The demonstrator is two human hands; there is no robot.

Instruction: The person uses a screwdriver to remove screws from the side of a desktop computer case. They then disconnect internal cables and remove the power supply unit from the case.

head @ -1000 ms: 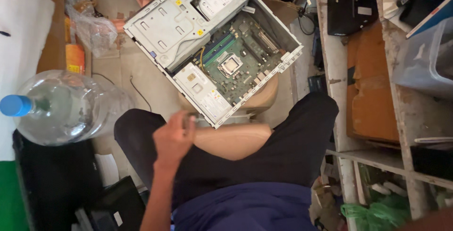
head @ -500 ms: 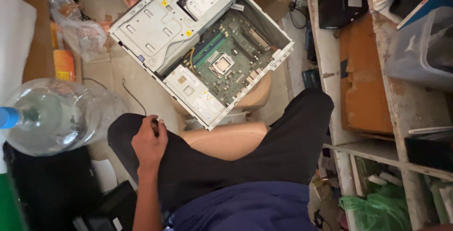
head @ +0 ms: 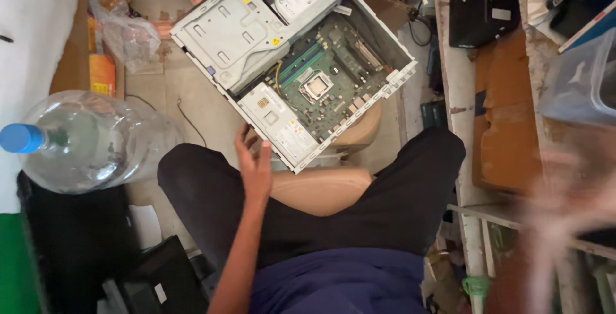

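While the left hand (head: 255, 167) rests open-fingered at the lower corner of the open computer case (head: 292, 63) in the upper middle, gripping nothing, and the blurred right hand (head: 564, 205) is unreadable, the case, perched on a stool (head: 359, 128), could tip.

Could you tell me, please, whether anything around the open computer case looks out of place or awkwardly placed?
The open computer case sits skewed on a small tan stool, overhanging it on most sides, side panel off and board exposed. The left hand touches its near corner. The right hand is only a blur. A large water bottle lies on its side.
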